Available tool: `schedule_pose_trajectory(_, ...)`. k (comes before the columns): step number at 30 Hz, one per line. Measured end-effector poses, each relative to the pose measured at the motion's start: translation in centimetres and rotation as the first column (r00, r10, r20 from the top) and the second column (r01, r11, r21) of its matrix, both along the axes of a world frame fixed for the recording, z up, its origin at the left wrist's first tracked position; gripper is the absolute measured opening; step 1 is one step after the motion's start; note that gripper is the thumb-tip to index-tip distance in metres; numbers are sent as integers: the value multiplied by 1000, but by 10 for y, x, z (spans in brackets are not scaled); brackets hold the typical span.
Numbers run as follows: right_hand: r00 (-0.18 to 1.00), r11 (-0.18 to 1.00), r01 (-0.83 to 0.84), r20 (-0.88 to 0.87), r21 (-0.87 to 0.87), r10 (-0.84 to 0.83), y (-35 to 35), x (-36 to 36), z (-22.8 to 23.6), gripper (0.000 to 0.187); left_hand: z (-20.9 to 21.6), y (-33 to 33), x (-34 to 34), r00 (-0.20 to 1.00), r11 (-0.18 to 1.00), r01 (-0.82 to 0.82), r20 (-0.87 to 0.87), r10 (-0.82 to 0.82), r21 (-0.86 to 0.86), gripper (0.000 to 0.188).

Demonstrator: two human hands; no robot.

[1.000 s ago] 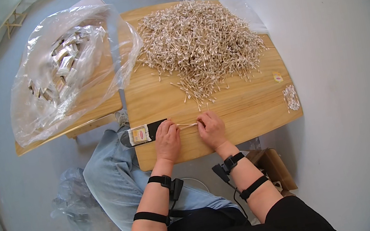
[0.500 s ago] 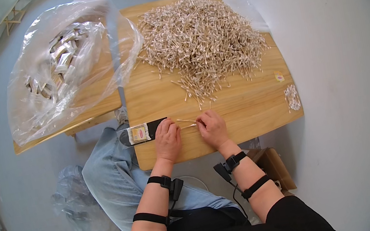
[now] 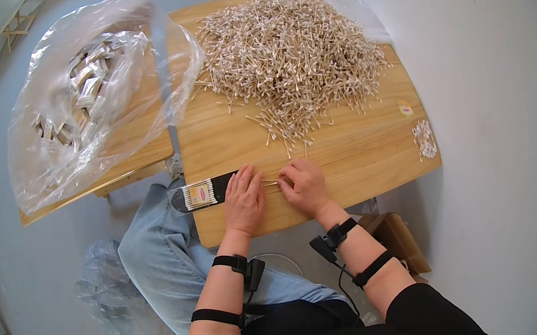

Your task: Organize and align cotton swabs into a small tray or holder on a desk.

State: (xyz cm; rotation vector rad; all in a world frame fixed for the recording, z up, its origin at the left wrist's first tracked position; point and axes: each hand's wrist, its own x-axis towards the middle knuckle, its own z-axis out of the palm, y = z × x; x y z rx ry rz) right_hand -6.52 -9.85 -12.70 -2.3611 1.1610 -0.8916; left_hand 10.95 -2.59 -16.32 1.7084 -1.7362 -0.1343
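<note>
My left hand [image 3: 244, 198] lies palm down by the table's front edge, fingers stretched out over the right end of a black strip [image 3: 222, 186]. On the strip's left part, a clear packet of cotton swabs [image 3: 200, 194] with a yellow and red label hangs slightly past the table's left edge. My right hand [image 3: 303, 184] is closed in a pinch on a cotton swab [image 3: 271, 181] that spans the small gap between both hands. Its left end reaches my left fingers; how many swabs are there I cannot tell. Beyond my hands rises a large heap of loose cotton swabs [image 3: 293, 57].
Left of the wooden table [image 3: 365, 151], a second table carries a big clear plastic bag [image 3: 127, 131] of small packets [image 3: 89, 91]. A small yellow label [image 3: 405, 108] and a little swab pile [image 3: 424, 140] lie near the right edge, beside a white wall. A cardboard box [image 3: 398, 241] stands below.
My right hand has shifted slightly left, narrowing the gap between the hands. My left fingers have stretched out flatter. Less of the swab between the hands shows.
</note>
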Motion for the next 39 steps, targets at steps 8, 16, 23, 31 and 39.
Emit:
schedule_pose_trajectory(8, 999, 999, 36, -19, 6, -36, -5, 4, -10, 10, 0, -1, 0, 1000, 1000, 12, -10, -12, 11, 29)
schedule_pose_trajectory(16, 999, 999, -15, 33, 31, 14, -1, 1, -2, 12, 3, -1, -1, 991, 999, -24, -129, 20, -33, 14)
schedule_pose_trajectory(23, 998, 998, -55, 27, 2, 55, -1, -1, -6, 12, 1, -1, 0, 991, 999, -18, -136, 11, -49, 11)
schedule_pose_trajectory(31, 999, 1000, -25, 29, 13, 25, 0, -2, -9, 17, 7, 2, -1, 993, 998, 10, -114, -18, -65, 15)
schedule_pose_trajectory(39, 999, 999, -32, 36, 26, 31, -3, -5, -18, 20, 10, 0, -4, 996, 999, -23, -93, 18, -47, 17)
